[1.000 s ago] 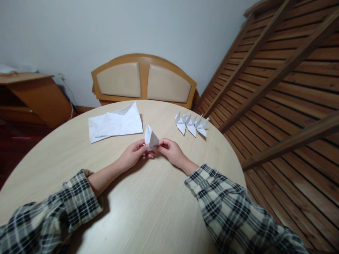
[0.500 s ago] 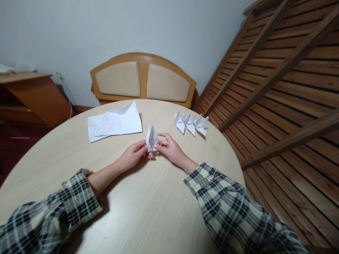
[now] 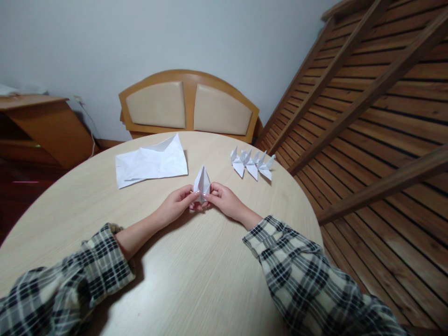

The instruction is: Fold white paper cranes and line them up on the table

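Folded paper [image 3: 202,182] pinched upright between left hand [image 3: 176,205] and right hand [image 3: 224,198] fingertips above round table [image 3: 196,270], finished cranes [image 3: 252,164] nearby.

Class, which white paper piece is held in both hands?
The pointed folded piece pinched between left hand and right hand; the flat sheets and cranes lie untouched on the table.

round pale-wood table [image 3: 87,200] | white paper sheets [image 3: 151,161] — far left | folded paper cranes [image 3: 252,164] — far right
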`<state>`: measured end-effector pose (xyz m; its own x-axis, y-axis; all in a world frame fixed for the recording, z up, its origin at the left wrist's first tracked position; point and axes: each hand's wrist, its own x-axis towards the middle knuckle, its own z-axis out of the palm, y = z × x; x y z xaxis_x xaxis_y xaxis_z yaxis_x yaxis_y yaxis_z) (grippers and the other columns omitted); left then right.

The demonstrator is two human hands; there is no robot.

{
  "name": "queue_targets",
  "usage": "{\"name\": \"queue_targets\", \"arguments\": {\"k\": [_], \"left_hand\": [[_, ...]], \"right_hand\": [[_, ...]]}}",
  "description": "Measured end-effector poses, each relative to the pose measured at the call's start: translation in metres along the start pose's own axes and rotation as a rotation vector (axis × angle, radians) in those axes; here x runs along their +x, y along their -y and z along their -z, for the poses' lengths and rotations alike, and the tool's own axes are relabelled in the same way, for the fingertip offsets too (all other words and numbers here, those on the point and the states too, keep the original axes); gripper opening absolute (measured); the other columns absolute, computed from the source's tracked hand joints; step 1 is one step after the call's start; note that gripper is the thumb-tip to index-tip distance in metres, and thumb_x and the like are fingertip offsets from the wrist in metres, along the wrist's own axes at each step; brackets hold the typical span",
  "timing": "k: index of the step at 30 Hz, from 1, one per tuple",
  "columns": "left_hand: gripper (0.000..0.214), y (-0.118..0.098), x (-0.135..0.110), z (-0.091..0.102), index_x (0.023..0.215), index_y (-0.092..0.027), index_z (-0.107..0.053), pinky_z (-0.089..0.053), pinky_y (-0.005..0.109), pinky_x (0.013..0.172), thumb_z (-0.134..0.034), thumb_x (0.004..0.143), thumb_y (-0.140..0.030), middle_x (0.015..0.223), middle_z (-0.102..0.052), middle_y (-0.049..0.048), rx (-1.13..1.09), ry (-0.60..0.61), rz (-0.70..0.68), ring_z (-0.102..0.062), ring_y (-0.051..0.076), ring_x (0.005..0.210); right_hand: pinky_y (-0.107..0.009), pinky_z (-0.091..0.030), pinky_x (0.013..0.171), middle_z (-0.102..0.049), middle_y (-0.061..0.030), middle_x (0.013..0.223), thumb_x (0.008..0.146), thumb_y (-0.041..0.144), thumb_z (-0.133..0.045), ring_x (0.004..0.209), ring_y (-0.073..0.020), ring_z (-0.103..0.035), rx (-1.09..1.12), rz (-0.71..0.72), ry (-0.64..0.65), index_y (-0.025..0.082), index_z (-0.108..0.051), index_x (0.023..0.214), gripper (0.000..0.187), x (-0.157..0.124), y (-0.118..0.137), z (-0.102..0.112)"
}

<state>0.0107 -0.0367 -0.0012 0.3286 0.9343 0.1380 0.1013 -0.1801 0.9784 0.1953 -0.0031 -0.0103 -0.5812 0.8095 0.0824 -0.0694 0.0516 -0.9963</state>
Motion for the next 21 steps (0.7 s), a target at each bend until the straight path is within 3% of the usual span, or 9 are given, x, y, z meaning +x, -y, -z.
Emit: {"name": "queue_targets", "arguments": {"k": [11,16,21], "left_hand": [[0.04,-0.0005,-0.0021,0.0005,0.086,-0.016,-0.062,-0.045,0.028,0.065,-0.052,0.092,-0.054,0.072,-0.065,0.0026,0.06,0.003,0.007,-0.056,0.015,0.065],[0.039,-0.0008,-0.0023,0.0017,0.082,-0.016,-0.062,-0.044,0.027,0.064,-0.052,0.091,-0.053,0.071,-0.064,0.0031,0.079,0.026,0.0,-0.056,0.016,0.065],[0.04,-0.0033,-0.0026,0.0046,0.066,-0.017,-0.058,-0.037,0.025,0.057,-0.054,0.087,-0.05,0.059,-0.051,-0.0016,0.246,0.004,-0.022,-0.046,0.013,0.059]], "right_hand": [[-0.03,-0.055,0.071,-0.07,-0.0035,0.079,0.084,0.036,-0.07,0.069,-0.013,-0.066,0.075,0.035,0.136,0.015,-0.059,0.095,0.026,-0.0007,0.0029,-0.0009],[-0.031,-0.054,0.071,-0.071,-0.0054,0.082,0.082,0.047,-0.07,0.073,-0.0153,-0.066,0.049,0.002,0.11,0.014,-0.063,0.097,0.037,-0.0014,0.0013,-0.0012],[-0.031,-0.05,0.076,-0.071,-0.0054,0.087,0.083,0.054,-0.068,0.078,-0.0154,-0.063,-0.127,0.053,0.009,0.015,-0.067,0.091,0.04,-0.0003,0.0005,0.0017]]}}
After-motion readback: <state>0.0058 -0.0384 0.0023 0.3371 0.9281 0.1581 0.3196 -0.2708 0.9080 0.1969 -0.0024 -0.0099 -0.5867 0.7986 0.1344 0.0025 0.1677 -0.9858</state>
